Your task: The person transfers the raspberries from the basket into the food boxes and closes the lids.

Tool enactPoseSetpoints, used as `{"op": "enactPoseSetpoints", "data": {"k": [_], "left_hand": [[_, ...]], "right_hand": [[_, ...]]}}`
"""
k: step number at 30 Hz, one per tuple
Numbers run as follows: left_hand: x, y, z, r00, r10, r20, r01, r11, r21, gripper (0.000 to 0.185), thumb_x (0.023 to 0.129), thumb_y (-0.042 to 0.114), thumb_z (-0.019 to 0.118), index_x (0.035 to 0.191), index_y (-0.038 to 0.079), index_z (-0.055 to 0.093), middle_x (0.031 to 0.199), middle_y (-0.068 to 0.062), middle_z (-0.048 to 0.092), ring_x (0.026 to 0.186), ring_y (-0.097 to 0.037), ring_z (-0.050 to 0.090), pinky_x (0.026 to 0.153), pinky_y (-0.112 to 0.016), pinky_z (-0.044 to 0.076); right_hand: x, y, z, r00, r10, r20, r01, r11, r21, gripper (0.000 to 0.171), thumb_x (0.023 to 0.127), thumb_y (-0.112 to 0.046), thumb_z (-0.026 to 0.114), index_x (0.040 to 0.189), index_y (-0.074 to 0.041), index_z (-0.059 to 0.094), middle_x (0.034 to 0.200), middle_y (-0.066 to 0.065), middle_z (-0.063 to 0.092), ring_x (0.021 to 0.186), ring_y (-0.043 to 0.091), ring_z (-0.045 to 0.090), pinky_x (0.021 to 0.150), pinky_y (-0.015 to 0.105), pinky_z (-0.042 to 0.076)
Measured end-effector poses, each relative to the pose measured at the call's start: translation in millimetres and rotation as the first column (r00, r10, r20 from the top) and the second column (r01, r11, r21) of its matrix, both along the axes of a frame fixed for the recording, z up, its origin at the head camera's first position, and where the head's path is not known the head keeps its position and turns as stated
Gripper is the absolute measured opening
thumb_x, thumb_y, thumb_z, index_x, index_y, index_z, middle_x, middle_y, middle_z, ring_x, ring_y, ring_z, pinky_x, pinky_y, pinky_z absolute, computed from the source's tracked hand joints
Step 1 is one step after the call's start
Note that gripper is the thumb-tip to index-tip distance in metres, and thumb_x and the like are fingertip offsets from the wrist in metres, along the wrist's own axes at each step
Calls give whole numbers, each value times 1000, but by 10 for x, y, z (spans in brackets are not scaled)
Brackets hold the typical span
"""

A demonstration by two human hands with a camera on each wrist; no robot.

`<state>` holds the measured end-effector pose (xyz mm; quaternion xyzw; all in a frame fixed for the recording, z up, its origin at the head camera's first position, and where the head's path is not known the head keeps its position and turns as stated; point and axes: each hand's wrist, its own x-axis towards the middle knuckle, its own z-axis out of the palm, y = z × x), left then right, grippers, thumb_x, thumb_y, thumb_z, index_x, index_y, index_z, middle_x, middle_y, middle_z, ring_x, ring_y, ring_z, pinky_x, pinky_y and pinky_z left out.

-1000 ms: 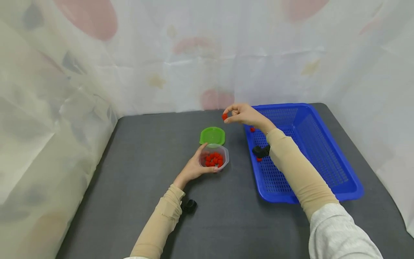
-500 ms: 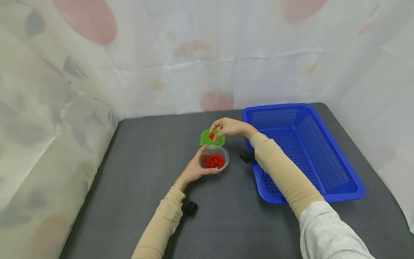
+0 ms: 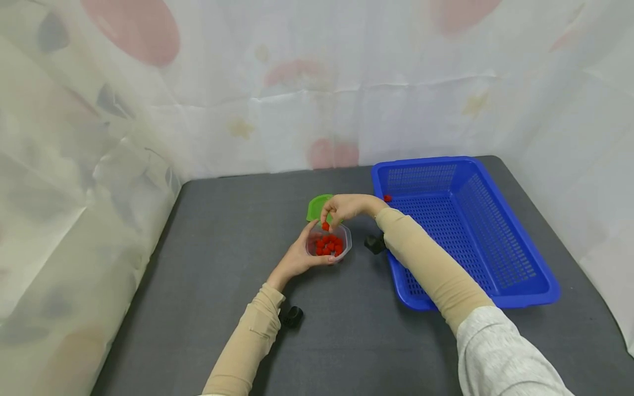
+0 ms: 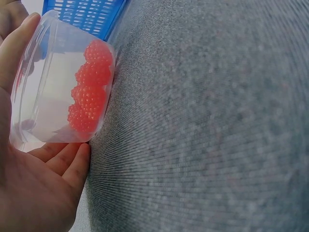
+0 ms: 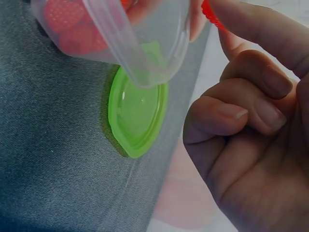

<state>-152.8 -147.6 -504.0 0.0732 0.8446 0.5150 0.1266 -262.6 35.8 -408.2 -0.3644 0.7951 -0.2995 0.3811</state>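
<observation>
My left hand (image 3: 296,259) grips a clear plastic tub (image 4: 58,82) from its left side, thumb and fingers spread around it. Red raspberries (image 4: 91,87), several of them, lie on the tub's bottom. Above the tub's far rim, my right hand (image 3: 350,206) pinches one more raspberry (image 3: 325,226) between thumb and index finger. In the right wrist view the other fingers curl in toward the palm. A green lid (image 5: 137,113) lies flat on the table just behind the tub, partly covered by the right hand in the head view.
A large blue plastic basket (image 3: 500,236) stands on the right of the dark grey table (image 3: 223,264), under the right forearm. Another raspberry (image 3: 387,198) shows inside its far left corner. A patterned white curtain (image 3: 297,126) hangs behind the table and along its sides.
My right hand has come from beside the basket's left rim, left and down to the tub's far rim, carrying the raspberry. The left hand and tub stay in place.
</observation>
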Motion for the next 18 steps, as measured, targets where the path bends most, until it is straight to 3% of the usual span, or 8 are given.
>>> {"op": "enactPoseSetpoints", "data": {"k": [10,18], "left_hand": [[-11,12,-2,1000,-19,-23,19,999,26,103,71,36,80,149,25,14,138,-5,48,128,-22,45,105,-50,36],[1,-3,21,1000,-22,1,22,999,40,100,72,34,80,147,35,15,139,-6,46,128,-23,45,105,-51,36]], "right_hand": [[24,-7,-48,1000,-5,30,4,999,36,37,80,-9,66,115,-1,59,55,-1,40,46,7,28,53,24,30],[43,-12,3,999,-13,35,13,1000,5,39,81,-12,68,117,0,58,54,-6,39,45,7,28,50,22,29]]}}
